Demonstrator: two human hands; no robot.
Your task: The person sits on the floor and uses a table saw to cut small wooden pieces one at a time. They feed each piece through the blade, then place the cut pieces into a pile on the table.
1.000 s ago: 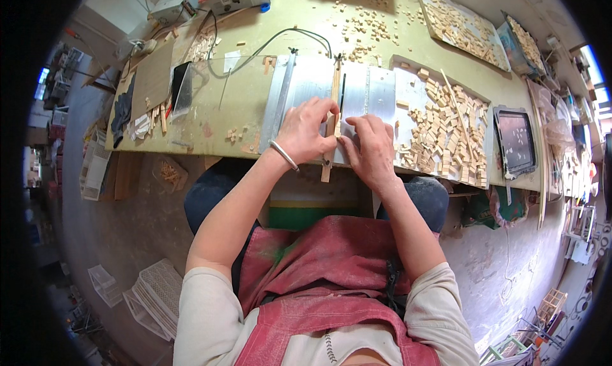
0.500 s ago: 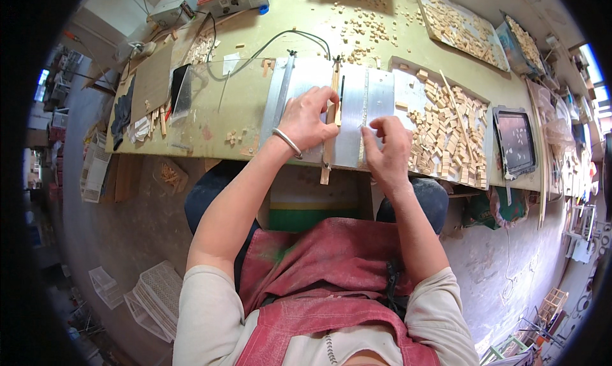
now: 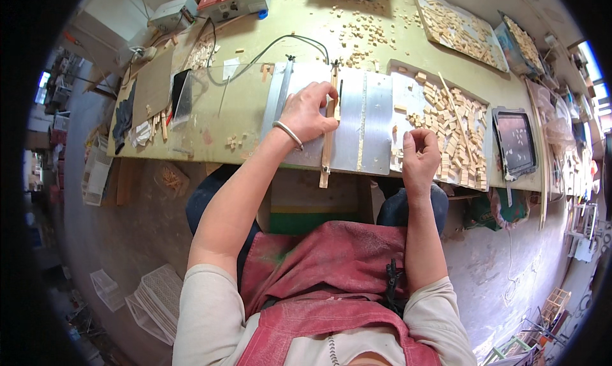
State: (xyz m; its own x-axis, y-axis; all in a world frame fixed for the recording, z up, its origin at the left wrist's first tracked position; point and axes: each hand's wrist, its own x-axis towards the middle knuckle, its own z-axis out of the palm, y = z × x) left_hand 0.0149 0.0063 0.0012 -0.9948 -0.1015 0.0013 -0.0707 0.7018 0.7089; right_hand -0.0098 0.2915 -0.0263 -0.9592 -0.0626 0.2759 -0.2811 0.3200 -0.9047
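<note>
My left hand (image 3: pixel 310 114) rests on the metal plate (image 3: pixel 347 146), fingers and thumb bent round a small wooden block (image 3: pixel 337 109) against the upright wooden strip (image 3: pixel 327 152). A narrow dark slot (image 3: pixel 340 87) shows just beyond the fingertips. Right of the plate, my right hand (image 3: pixel 422 157) hovers by the near left edge of a tray (image 3: pixel 401 85) of small wooden blocks (image 3: pixel 454 133). Its fingers are curled toward the thumb; whatever they may hold is too small to make out.
A long thin stick (image 3: pixel 454 104) lies across the blocks. Farther back, loose blocks (image 3: pixel 364 31) are scattered before another full tray (image 3: pixel 456 31). A black tray (image 3: pixel 514 139) sits at the right. Left of the plate are a clear sheet (image 3: pixel 223 111) and a black cable (image 3: pixel 255 57).
My right hand has moved right, from above the metal plate to beside the tray of blocks, its fingers curling. My left hand stays at the wooden strip almost unmoved.
</note>
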